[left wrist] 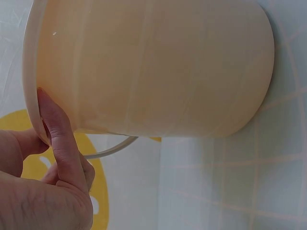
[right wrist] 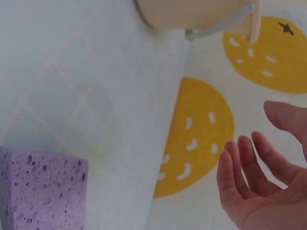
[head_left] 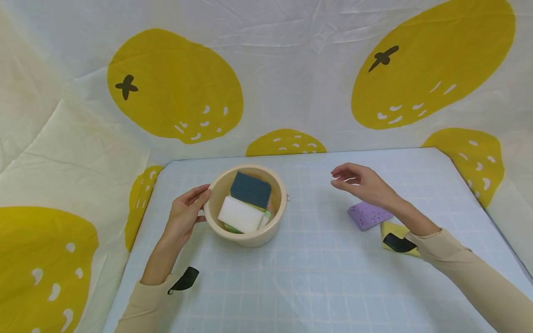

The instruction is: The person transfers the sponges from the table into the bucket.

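A cream bucket (head_left: 258, 239) stands on the table, with several sponges piled inside. On top of the pile lie a dark scouring sponge (head_left: 251, 189) and a white sponge (head_left: 240, 214). My left hand (head_left: 185, 213) pinches the bucket's rim on its left side, thumb and fingers on either side of the rim in the left wrist view. Held in the air to the right of the bucket, my right hand (head_left: 363, 184) has loosely bent fingers and nothing in them. Below it lies a purple sponge (head_left: 368, 215), partly covered by the hand in the head view.
A yellow sponge (head_left: 389, 229) lies beside the purple one, partly hidden under the right forearm. The bucket's grey handle (right wrist: 220, 21) hangs at its far side. A fruit-patterned curtain (head_left: 291, 92) rises behind the checked table (head_left: 316, 286) and along its sides.
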A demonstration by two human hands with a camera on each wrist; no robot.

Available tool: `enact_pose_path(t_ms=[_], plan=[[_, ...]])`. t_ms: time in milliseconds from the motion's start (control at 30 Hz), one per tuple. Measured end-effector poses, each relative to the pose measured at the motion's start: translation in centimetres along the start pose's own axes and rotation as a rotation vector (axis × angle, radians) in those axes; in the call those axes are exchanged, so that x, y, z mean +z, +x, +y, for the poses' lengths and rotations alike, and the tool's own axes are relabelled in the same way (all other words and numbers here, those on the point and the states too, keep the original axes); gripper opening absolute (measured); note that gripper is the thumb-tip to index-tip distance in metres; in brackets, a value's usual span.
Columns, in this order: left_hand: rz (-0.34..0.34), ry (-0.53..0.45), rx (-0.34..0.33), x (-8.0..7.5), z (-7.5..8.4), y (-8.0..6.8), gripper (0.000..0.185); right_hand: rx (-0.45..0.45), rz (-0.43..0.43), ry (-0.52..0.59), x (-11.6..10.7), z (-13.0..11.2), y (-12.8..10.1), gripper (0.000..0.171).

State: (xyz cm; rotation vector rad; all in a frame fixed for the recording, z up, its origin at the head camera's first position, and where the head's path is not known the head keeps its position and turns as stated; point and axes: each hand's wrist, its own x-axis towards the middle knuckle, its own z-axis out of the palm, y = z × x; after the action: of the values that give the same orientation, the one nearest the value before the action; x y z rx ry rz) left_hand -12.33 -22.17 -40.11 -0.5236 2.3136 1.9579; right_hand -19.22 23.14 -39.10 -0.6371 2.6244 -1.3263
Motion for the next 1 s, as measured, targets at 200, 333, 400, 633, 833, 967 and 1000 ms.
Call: enact_pose_path(t_ms=[200, 333, 400, 633, 833, 967, 1000], plan=[[0.005, 0.001, -0.007, -0.1, 0.0, 0.0, 0.056, 0.022, 0.010, -0.027, -0.7, 1.6, -0.9, 0.033], [0.003, 0.000, -0.002, -0.1, 0.0, -0.1, 0.055, 0.043, 0.017, -0.018, -1.2, 2.8, -1.6, 0.034], [0.004, 0.001, 0.001, -0.1, 0.0, -0.1, 0.056, 0.051, 0.017, -0.019, -1.4, 3.4, -1.8, 0.034], [0.001, -0.013, 0.006, -0.2, -0.1, -0.1, 0.056, 0.075, -0.016, -0.047, -1.8, 6.2, -2.6, 0.038], [0.006, -0.008, -0.005, 0.1, 0.0, 0.0, 0.055, 0.078, -0.052, -0.098, -1.8, 8.1, -3.2, 0.038], [0.005, -0.009, -0.003, 0.1, 0.1, -0.1, 0.054, 0.037, -0.079, -0.140, -2.0, 8.8, -3.5, 0.035], [0.002, -0.015, 0.004, 0.1, 0.1, -0.1, 0.054, 0.027, -0.088, -0.151, -2.0, 9.0, -3.6, 0.034]])
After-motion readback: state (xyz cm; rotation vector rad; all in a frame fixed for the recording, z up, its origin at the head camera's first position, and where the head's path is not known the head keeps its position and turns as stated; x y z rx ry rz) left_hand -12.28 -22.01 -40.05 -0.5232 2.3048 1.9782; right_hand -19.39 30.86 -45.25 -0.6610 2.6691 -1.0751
